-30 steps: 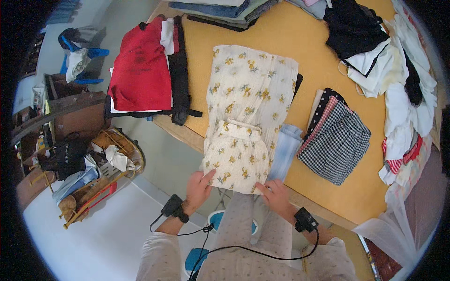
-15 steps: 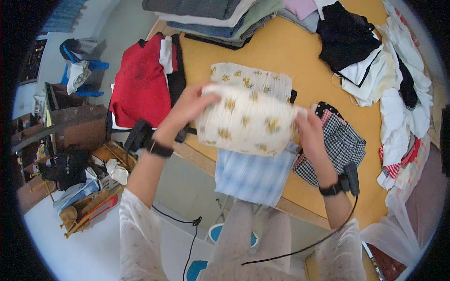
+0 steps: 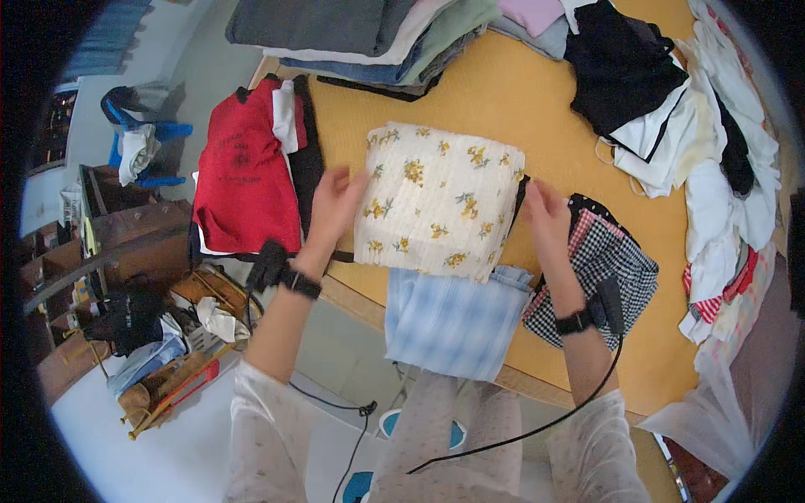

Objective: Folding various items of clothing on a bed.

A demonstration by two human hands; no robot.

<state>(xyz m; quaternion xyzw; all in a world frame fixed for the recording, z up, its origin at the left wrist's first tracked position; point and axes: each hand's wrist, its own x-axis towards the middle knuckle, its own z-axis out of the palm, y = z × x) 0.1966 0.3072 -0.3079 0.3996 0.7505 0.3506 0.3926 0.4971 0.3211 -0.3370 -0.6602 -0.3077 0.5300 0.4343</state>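
A folded cream cloth with yellow flowers (image 3: 440, 197) lies flat on the table in front of me. My left hand (image 3: 337, 205) is at its left edge, with fingers loosely bent and nothing seen in them. Just off the right edge is my right hand (image 3: 549, 220), its fingers also slack and holding nothing visible. A folded light-blue plaid cloth (image 3: 453, 323) sits nearer to me, partly under the floral one and hanging over the table's front edge. Right of it rests a folded black-and-white checked garment (image 3: 612, 267).
Folded red shirts (image 3: 247, 168) lie at the left on the yellow table (image 3: 503, 92). A tall stack of folded clothes (image 3: 369, 38) stands at the back. Loose white clothes (image 3: 713, 201) and a black garment (image 3: 620, 71) are heaped right. Black cables run from my wrists.
The upper part of the floral cloth has come down flat onto the table. Both hands have let go of it and moved slightly outward to its sides.
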